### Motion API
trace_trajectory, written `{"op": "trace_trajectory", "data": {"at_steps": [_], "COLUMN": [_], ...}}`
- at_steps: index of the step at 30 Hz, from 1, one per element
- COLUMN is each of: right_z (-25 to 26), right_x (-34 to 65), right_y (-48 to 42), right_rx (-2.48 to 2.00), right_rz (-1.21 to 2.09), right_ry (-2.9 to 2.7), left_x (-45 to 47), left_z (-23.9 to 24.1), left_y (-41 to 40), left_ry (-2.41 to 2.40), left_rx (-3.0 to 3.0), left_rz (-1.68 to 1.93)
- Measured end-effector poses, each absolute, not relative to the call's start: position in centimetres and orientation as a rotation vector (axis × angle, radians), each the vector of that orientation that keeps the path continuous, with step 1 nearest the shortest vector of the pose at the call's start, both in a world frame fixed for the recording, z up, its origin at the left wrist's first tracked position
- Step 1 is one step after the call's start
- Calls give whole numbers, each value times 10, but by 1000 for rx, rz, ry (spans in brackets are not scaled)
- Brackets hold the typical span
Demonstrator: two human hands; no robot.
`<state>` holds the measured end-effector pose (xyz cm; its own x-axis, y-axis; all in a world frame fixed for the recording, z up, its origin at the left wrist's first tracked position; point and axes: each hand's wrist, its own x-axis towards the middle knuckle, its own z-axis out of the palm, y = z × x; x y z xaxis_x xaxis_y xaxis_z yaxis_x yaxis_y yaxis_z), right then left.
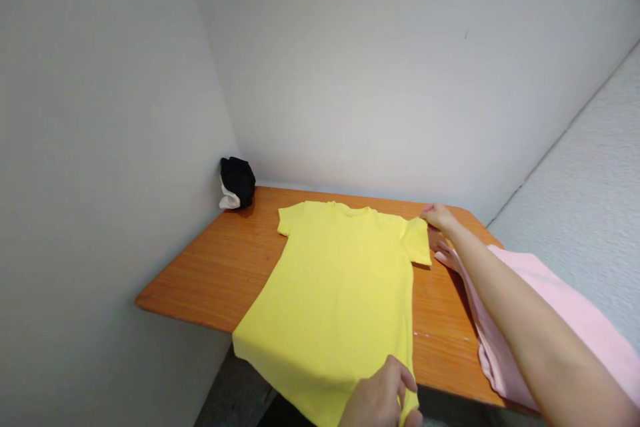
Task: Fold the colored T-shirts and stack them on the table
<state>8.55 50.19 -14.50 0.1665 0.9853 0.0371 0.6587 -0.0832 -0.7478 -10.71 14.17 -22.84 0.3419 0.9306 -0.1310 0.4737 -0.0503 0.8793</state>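
Observation:
A yellow T-shirt (345, 280) lies spread out, collar toward the back wall, its lower part hanging over the table's front edge. My right hand (440, 215) reaches across on the right and pinches the end of the right-side sleeve. Down at the bottom of the view, my left hand (383, 390) has its fingers curled round the shirt near the lower right corner of the hem. Part of that hand is cut off by the frame's lower edge.
The shirt rests on a brown wooden table (215, 273) set against pale walls. A pink cloth garment (545, 280) lies at the right, beneath my right forearm. At the back left corner sits a black and white cloth bundle (238, 182).

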Motion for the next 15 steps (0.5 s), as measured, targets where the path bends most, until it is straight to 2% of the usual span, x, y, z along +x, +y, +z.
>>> {"op": "trace_trajectory", "data": {"at_steps": [5,8,12,15], "right_z": [-90,-66,-69,-94], "right_x": [55,3,-84,-139], "right_y": [517,525,527,517], "right_rx": [-1621,-1524,-1477,-1503], "right_rz": [876,947,1006,1023], "right_ry": [-1510,-1551,-1673,-1789], "left_x": [-110,-131,-176,-203], "left_z": [-198,-184,-187,-215], "left_y": [136,127,115,105], "left_ry": [903,890,1149,1297], "left_rx": [1194,1095,1012,896], "left_rz": [920,1070,1314,1399]}}
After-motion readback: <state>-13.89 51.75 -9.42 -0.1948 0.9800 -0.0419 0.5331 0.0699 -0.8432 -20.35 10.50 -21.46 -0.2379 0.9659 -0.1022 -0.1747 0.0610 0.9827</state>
